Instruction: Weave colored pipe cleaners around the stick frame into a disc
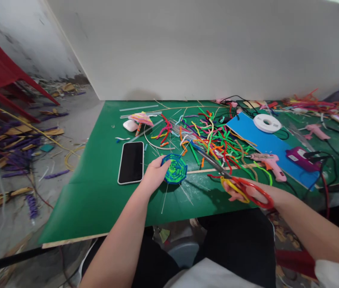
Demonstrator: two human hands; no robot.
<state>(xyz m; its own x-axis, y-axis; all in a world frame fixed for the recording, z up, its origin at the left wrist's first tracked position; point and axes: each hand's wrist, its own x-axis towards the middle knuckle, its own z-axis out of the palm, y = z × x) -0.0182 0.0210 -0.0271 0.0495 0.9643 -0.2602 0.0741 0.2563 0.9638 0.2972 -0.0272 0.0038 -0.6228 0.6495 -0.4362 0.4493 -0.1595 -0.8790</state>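
1. Green-topped table point(97, 208) is backed by a pale upright panel point(199, 52); farther out to the left of both hands, a red chair point(4, 68) is set on a floor strewn with scraps.
2. By the left hand point(156, 174), a round blue-and-green woven disc point(175, 171) is pinched at its near-left edge, with the thumb laid on top; the fingers beneath are mostly hidden. Thin, pale strands are seen spreading out from the disc, several toward the table's near edge.
3. By the right hand point(252, 191), scissors point(226, 175) with red and yellow handles are gripped, the fingers curled at the loops. Their blades are pointed away from that hand, forward and to its left, toward the pile; whether they are parted cannot be told.
4. Just left of the left hand, a dark-screened phone point(131, 163) is laid flat. Beyond it, a small pink-and-yellow capped figure point(142, 119) is propped beside a white object point(130, 125).
5. Ahead of and between both hands, a tangle of coloured fuzzy stems point(214, 138) is heaped.
6. Beyond the right hand and to its right, a pink glue gun point(273, 162), a blue sheet point(241, 125), a white spool point(267, 123) and a purple power block point(301, 159) are placed.
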